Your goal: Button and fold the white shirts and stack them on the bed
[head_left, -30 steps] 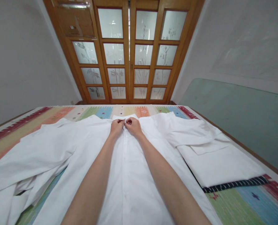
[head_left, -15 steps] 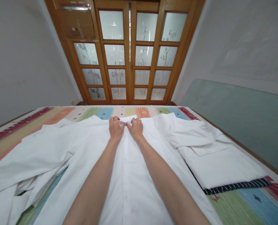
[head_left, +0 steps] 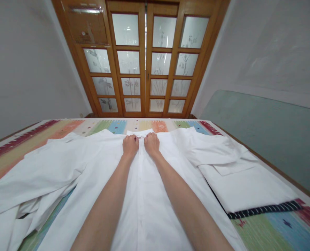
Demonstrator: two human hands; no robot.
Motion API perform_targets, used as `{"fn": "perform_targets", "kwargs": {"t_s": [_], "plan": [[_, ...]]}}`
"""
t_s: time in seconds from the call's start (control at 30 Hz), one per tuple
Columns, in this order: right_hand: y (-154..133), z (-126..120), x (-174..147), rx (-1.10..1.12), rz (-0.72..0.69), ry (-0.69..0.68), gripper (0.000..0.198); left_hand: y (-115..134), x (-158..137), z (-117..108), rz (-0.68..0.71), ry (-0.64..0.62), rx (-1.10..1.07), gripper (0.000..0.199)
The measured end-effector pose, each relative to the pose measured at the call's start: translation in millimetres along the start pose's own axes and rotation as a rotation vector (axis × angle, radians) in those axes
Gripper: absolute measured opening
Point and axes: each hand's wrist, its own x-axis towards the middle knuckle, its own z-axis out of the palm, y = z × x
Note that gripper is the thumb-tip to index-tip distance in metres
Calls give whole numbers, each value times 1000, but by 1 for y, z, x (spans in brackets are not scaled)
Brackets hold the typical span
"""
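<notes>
A white long-sleeved shirt (head_left: pixel 155 195) lies spread front side up, its collar at the far edge and its button placket running down the middle. My left hand (head_left: pixel 130 144) is closed on the left side of the collar. Opposite it, my right hand (head_left: pixel 152 143) grips the collar's right side, with fingers curled over the cloth. A short stretch of collar shows between the two hands. The left sleeve (head_left: pixel 40 170) is spread out with creases, and the right sleeve (head_left: pixel 212 148) lies bunched over a folded white cloth.
Under the shirt is a multicoloured striped cover (head_left: pixel 63 130). The folded white cloth (head_left: pixel 251 190) at the right rests on a dark striped piece (head_left: pixel 264 210). A pale green board (head_left: pixel 262 125) stands along the right wall. Wooden doors with glass panes (head_left: pixel 146 62) are at the back.
My hands have moved slightly apart and a little nearer to me. Both keep their grip at the collar, and more of its back edge shows.
</notes>
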Motion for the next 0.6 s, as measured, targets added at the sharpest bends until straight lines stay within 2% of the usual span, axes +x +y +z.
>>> {"fn": "perform_targets", "kwargs": {"t_s": [0.1,0.2,0.3,0.37,0.47,0.6], "plan": [[0,-1,2,46,54,38,25,1,0,0,-23,-2,5,22],[3,0,6,154,50,69,25,2,0,-1,-15,15,-35,17],[6,0,8,225,11,19,25,3,-2,-3,-49,74,-78,10],[7,0,8,203,-15,-10,24,3,-3,-6,-95,132,-92,11],[7,1,7,122,-77,-25,23,2,-4,-9,-150,188,-100,22],[6,1,4,48,-152,-75,26,-1,-5,-6,-144,136,-82,22]]}}
